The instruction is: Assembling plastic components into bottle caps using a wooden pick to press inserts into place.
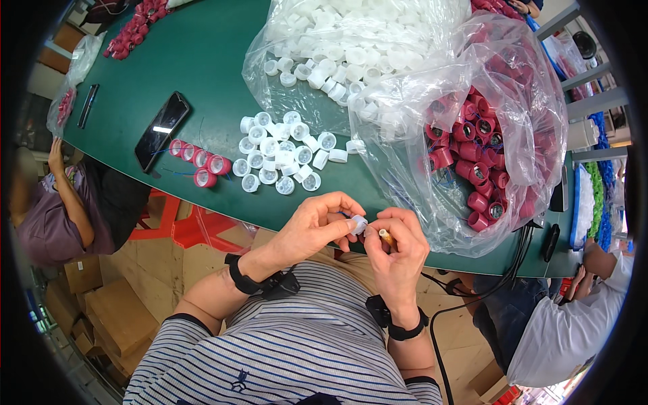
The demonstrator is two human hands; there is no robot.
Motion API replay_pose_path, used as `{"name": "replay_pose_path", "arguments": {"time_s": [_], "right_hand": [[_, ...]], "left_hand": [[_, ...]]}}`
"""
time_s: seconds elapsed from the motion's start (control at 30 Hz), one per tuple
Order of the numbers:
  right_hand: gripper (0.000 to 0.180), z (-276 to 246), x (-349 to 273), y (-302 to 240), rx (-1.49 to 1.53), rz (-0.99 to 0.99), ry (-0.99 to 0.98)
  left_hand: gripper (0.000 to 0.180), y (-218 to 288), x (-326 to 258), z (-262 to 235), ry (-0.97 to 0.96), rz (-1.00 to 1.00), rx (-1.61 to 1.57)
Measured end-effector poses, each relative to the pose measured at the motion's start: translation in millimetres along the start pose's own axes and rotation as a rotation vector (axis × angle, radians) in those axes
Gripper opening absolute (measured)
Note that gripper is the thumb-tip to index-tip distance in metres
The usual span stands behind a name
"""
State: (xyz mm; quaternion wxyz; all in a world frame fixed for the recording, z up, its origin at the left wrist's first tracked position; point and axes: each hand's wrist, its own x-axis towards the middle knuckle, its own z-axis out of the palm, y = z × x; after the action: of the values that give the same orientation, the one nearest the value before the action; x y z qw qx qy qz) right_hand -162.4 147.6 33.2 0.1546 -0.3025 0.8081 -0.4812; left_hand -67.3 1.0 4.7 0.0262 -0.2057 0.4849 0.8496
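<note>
Just past the table's near edge, my left hand (pixel 316 221) pinches a small translucent white cap (pixel 359 224) between thumb and fingers. My right hand (pixel 399 255) is close beside it, its fingertips almost at the cap. It is closed around a short tan-gold stick with a pale end (pixel 385 237); the rest of that stick is hidden by the fingers. Beyond my left hand lies a loose cluster of white caps (pixel 285 154), several with clear round insides. Left of them stand several dark-red caps (pixel 204 177) with thin blue wires.
A phone (pixel 162 131) and a pen (pixel 88 106) lie on the green table (pixel 202 74). A clear bag of white caps (pixel 364 40) is at the back; a bag of red caps (pixel 482 148) is at the right. People sit at both sides. Black cables (pixel 523 246) hang over the near-right edge.
</note>
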Motion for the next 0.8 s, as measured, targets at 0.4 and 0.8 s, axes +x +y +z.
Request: {"name": "replay_pose_path", "arguments": {"time_s": [0.4, 0.8], "right_hand": [[0.006, -1.0, -0.1, -0.8, -0.01, -0.004, -0.019], [0.009, -6.7, -15.1, 13.7, 0.159, 0.139, -0.025]], "left_hand": [[0.017, 2.3, -0.4, 1.7, 0.008, 0.017, 0.065], [0.021, -3.2, -1.4, 25.1, 0.112, 0.218, 0.367]]}}
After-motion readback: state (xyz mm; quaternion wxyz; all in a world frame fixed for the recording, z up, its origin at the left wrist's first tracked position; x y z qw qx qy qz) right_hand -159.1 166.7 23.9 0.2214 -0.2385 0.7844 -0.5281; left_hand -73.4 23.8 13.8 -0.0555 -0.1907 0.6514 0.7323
